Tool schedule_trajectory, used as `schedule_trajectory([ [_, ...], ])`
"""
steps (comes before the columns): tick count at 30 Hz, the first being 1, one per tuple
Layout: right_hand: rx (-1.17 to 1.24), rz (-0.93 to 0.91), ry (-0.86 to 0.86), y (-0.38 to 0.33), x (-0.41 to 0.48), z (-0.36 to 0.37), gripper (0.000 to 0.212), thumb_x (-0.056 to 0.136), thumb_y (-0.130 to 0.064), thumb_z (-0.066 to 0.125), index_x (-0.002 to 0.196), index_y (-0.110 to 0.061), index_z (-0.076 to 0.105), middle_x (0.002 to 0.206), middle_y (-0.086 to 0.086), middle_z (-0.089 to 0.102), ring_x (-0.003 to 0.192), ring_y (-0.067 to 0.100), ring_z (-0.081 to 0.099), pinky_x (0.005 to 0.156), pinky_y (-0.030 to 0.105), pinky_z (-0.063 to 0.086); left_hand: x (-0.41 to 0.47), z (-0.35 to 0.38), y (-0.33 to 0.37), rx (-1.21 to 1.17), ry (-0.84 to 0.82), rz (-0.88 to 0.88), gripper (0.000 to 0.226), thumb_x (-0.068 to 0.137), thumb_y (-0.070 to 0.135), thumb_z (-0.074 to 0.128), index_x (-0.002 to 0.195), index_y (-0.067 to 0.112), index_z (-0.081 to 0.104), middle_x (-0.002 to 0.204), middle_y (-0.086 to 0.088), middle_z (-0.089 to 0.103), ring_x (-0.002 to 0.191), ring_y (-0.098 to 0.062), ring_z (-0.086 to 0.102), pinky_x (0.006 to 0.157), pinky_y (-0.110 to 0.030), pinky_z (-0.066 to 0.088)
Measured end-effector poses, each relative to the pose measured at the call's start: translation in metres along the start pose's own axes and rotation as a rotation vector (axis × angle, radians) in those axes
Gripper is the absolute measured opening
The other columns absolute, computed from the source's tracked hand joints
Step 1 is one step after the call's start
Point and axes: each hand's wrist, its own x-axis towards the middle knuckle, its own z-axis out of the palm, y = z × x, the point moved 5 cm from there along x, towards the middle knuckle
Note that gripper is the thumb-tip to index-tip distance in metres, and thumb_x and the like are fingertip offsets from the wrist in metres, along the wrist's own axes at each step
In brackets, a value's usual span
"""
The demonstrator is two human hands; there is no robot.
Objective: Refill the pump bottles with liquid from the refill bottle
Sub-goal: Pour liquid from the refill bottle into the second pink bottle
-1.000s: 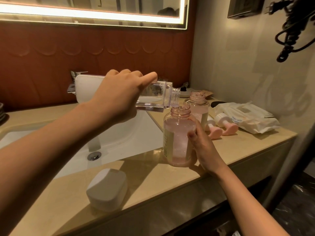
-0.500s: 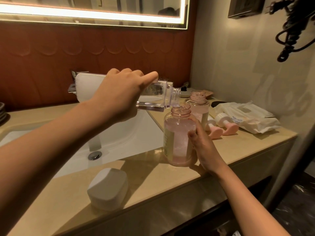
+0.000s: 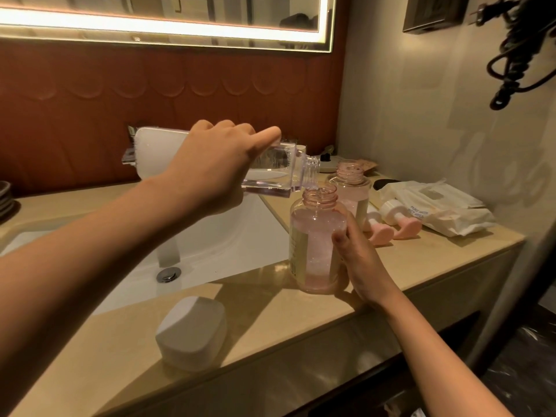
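Head view: the left hand (image 3: 210, 176) grips the tipped refill bottle (image 3: 270, 173), its mouth above the open pump bottle (image 3: 313, 245), which stands on the surface (image 3: 270, 326) beside the sink (image 3: 210, 242). The right hand (image 3: 358, 260) curls its fingers round the bottle's middle. The bottle looks rigid, nearly full, and probably heavy and slick, so the waist seems the safest place to hold it.

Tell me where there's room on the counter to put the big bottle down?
Bare counter for the refill bottle lies at the front edge between the white block and the near pump bottle. Another patch is the front right corner, in front of the pink pump heads and wipes packet. The back right is crowded: second bottle, pumps, packet.
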Motion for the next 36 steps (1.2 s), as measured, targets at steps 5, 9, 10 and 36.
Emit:
schedule_trajectory([
  [5, -0.019, -0.001, 0.007, 0.0011, -0.0001, 0.0002, 0.093, 0.069, -0.084, 0.042, 0.143, -0.03, 0.029, 0.139, -0.016, 0.046, 0.13, 0.003, 0.041, 0.11, 0.043, 0.035, 0.0, -0.0012, -0.0002, 0.008, 0.012, 0.005, 0.067, 0.075, 0.003, 0.062, 0.133, 0.021, 0.035, 0.105, -0.008, 0.059, 0.09, -0.028, 0.053, 0.073, -0.039, 0.043],
  [9, -0.015, 0.006, 0.008, 0.0011, -0.0007, -0.0001, 0.088, 0.066, -0.086, 0.041, 0.139, -0.038, 0.03, 0.135, -0.026, 0.046, 0.129, -0.002, 0.041, 0.11, 0.033, 0.035, 0.0002, -0.0012, 0.0003, 0.004, 0.01, 0.001, 0.067, 0.076, 0.004, 0.062, 0.133, 0.021, 0.034, 0.105, -0.009, 0.059, 0.09, -0.028, 0.053, 0.074, -0.039, 0.043],
  [10, -0.014, 0.006, 0.007, 0.0012, -0.0004, 0.0, 0.089, 0.066, -0.086, 0.041, 0.14, -0.037, 0.029, 0.135, -0.026, 0.046, 0.129, -0.002, 0.041, 0.109, 0.031, 0.036, 0.0002, -0.0014, 0.0001, 0.006, 0.012, 0.0, 0.067, 0.076, 0.004, 0.062, 0.133, 0.022, 0.034, 0.105, -0.009, 0.059, 0.09, -0.028, 0.053, 0.074, -0.039, 0.042],
  [36, 0.01, 0.01, 0.004, -0.0023, -0.0002, 0.001, 0.077, 0.065, -0.087, 0.041, 0.129, -0.046, 0.034, 0.128, -0.036, 0.047, 0.126, -0.006, 0.041, 0.099, 0.011, 0.035, 0.0028, -0.0062, 0.0034, 0.043, 0.023, 0.008, 0.068, 0.078, 0.004, 0.061, 0.137, 0.021, 0.032, 0.109, -0.009, 0.058, 0.094, -0.027, 0.053, 0.075, -0.034, 0.036],
])
